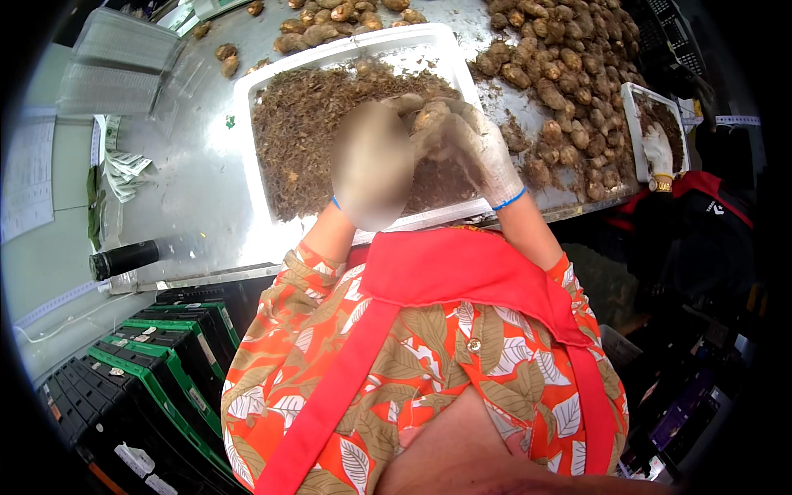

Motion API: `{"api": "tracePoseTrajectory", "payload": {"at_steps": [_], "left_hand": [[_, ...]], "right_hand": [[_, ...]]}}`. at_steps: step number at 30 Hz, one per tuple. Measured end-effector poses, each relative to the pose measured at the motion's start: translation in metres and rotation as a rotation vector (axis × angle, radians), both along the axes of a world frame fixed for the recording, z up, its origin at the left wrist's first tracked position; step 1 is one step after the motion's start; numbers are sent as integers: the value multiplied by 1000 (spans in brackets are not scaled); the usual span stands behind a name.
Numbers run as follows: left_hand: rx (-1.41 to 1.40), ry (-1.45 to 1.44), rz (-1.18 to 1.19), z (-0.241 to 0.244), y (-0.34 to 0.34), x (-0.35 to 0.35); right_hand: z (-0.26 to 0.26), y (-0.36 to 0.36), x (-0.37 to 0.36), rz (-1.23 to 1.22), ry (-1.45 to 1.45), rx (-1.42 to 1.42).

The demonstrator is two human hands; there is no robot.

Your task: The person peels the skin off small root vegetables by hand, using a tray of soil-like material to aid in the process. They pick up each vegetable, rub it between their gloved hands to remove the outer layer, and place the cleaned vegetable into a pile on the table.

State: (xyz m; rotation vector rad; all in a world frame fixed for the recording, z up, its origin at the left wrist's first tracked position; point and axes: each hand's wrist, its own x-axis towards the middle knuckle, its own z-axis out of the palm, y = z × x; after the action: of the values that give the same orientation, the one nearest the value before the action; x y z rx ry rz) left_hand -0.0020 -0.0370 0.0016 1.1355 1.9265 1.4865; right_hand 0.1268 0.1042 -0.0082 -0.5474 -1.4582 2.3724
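Note:
A white foam tray (pixel 247 148) in front of me holds a layer of brown, fibrous root and skin scraps (pixel 297 142). Both my hands, in soiled white knit gloves, are over its right half. A taro-like tuber (pixel 431 116) sits between the fingers, with my right hand (pixel 482 145) closed around it. My left hand (pixel 374 164) is largely covered by a blurred patch; its fingertips reach the tuber's left side, and their grip cannot be made out. A large heap of brown tubers (pixel 557 80) lies right of the tray, and a smaller group (pixel 328 18) lies behind it.
Clear plastic trays (pixel 117 62) are stacked at the back left of the metal table (pixel 192 204), above printed labels (pixel 124 167) and a black cylinder (pixel 127 258). At right, a co-worker's gloved hand (pixel 657 148) rests at a smaller white tray (pixel 637 133). Black and green crates (pixel 161 352) stand below left.

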Motion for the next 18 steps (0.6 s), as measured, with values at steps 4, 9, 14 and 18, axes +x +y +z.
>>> {"api": "tracePoseTrajectory", "payload": {"at_steps": [4,9,14,18], "left_hand": [[0,-9,22,-1,-1,-1],[18,-118,-31,8,-5,0],[183,189,-54,-15,-8,-2],[128,212,15,-41,-13,-9]], "right_hand": [[16,-8,0,37,-9,188],[41,-12,0,23,-205,561],[34,-7,-4,101,-306,708],[19,0,-7,221,-332,521]]}}
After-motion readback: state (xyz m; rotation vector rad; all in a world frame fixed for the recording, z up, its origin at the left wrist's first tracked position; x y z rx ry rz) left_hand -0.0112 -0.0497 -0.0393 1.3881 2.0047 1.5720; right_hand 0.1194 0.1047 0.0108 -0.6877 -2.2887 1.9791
